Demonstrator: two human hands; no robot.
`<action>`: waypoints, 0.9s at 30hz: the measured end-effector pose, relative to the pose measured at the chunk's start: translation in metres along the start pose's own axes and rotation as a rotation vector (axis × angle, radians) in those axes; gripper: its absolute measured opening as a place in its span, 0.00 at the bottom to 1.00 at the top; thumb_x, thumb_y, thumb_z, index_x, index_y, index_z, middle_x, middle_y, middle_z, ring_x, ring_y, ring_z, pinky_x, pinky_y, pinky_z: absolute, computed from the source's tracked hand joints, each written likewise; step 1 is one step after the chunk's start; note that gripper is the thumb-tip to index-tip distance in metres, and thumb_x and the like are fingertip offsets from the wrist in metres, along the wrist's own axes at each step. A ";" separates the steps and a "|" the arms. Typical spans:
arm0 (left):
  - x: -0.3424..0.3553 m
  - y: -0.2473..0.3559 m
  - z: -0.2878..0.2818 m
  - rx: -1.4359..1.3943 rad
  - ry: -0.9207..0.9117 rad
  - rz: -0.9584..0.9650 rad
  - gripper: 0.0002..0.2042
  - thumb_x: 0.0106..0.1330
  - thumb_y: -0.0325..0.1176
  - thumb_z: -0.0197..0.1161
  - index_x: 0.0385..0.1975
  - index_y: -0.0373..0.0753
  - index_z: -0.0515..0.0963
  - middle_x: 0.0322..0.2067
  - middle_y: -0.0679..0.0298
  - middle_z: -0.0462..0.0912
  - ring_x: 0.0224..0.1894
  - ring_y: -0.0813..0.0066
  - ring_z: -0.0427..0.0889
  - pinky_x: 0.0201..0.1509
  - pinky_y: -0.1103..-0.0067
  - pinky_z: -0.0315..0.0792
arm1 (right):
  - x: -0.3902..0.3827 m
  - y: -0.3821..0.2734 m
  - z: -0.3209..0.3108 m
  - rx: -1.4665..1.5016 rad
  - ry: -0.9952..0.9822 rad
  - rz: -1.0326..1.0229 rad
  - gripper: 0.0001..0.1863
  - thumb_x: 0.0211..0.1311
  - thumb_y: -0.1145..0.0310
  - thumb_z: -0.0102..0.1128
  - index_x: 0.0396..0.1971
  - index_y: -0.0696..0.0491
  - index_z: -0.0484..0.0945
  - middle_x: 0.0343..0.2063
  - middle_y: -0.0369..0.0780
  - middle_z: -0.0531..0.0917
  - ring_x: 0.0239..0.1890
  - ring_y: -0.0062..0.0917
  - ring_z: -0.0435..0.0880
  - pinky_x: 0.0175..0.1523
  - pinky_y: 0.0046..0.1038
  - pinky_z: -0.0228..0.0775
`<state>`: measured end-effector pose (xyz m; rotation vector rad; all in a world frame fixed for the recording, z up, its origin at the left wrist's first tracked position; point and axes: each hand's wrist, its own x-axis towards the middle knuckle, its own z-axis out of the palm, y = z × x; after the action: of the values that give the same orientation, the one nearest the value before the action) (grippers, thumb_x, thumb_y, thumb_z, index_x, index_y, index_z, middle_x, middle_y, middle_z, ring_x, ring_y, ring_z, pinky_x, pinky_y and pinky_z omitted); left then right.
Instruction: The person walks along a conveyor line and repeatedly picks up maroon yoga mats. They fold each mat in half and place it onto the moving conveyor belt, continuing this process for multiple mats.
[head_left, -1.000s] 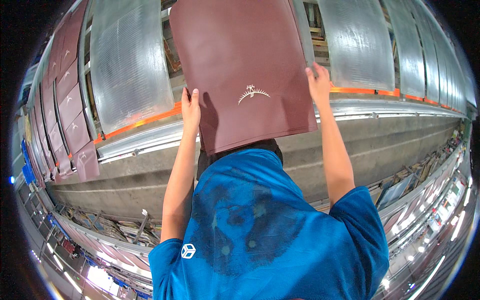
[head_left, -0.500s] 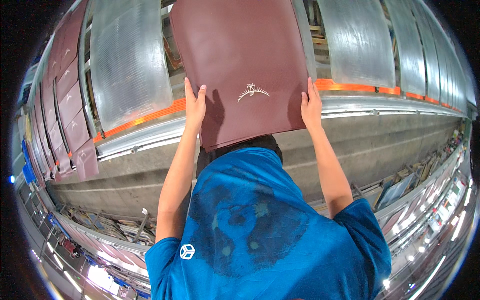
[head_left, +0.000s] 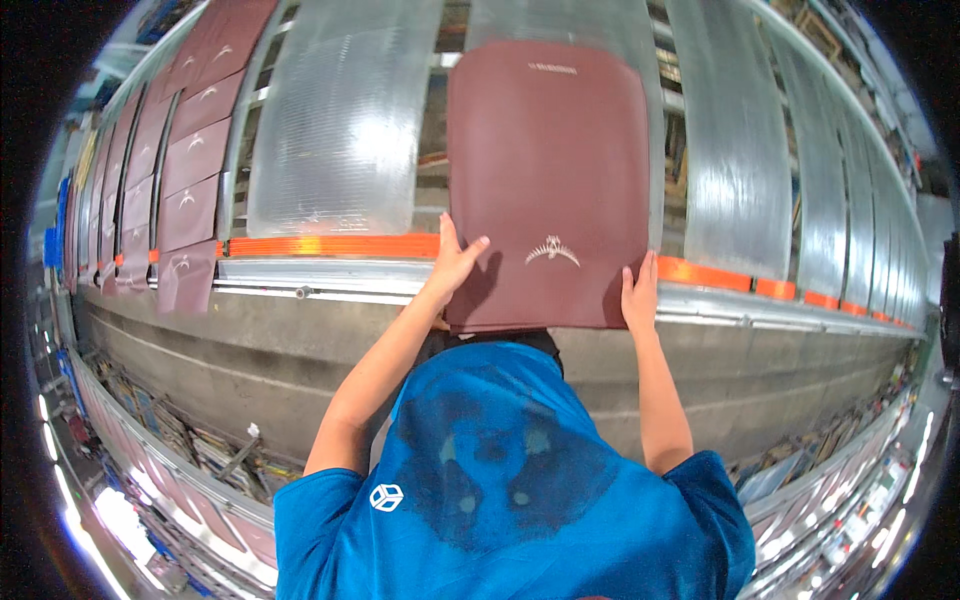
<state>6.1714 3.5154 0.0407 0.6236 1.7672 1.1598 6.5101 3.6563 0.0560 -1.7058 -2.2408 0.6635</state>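
Observation:
A stack of maroon sheets (head_left: 555, 160) with rounded far corners is in front of me, with a pale winged motif near its near edge and small pale print near the far one. My left hand (head_left: 458, 264) grips its left edge, thumb over the top face and other fingers partly hidden underneath. On the right edge, my right hand (head_left: 640, 290) holds the stack between thumb and fingers. The stack lies over a translucent ribbed panel (head_left: 560, 25); whether it rests fully on it I cannot tell.
Similar ribbed panels (head_left: 335, 120) line the long rack on both sides. An orange strip (head_left: 330, 246) and a metal rail (head_left: 350, 278) run along its near edge. To the left, overlapping maroon sheets (head_left: 205, 155) cover several panels. Behind me, frames (head_left: 225, 450) stand by another rack.
The stack's far end has come into view, showing its rounded corners and print. In the picture, stack and hands sit lower and further right. Both hands still hold the edges.

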 end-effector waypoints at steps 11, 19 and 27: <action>-0.049 0.008 -0.115 -0.038 -0.196 0.214 0.30 0.62 0.43 0.62 0.60 0.32 0.65 0.46 0.51 0.80 0.47 0.64 0.79 0.51 0.72 0.72 | -0.011 -0.283 0.068 0.479 -0.046 -0.420 0.20 0.62 0.69 0.55 0.55 0.56 0.71 0.54 0.46 0.73 0.58 0.36 0.71 0.63 0.36 0.60; -0.197 -0.095 -0.350 -0.232 0.288 0.075 0.21 0.66 0.39 0.60 0.54 0.34 0.72 0.46 0.58 0.81 0.47 0.71 0.80 0.52 0.75 0.72 | -0.165 -0.525 0.238 0.764 -0.901 -0.635 0.16 0.66 0.69 0.54 0.51 0.56 0.74 0.37 0.40 0.83 0.41 0.21 0.80 0.47 0.26 0.73; -0.363 -0.185 -0.473 -0.704 1.021 -0.292 0.16 0.66 0.40 0.58 0.49 0.39 0.74 0.41 0.62 0.82 0.39 0.77 0.80 0.41 0.80 0.73 | -0.208 -0.672 0.324 0.659 -1.075 -0.872 0.14 0.62 0.72 0.55 0.48 0.54 0.76 0.37 0.40 0.82 0.38 0.22 0.80 0.45 0.26 0.73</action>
<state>5.9332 2.9407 0.0938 -0.7595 1.9059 1.9077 5.8544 3.2491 0.1235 0.0940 -2.4725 2.0012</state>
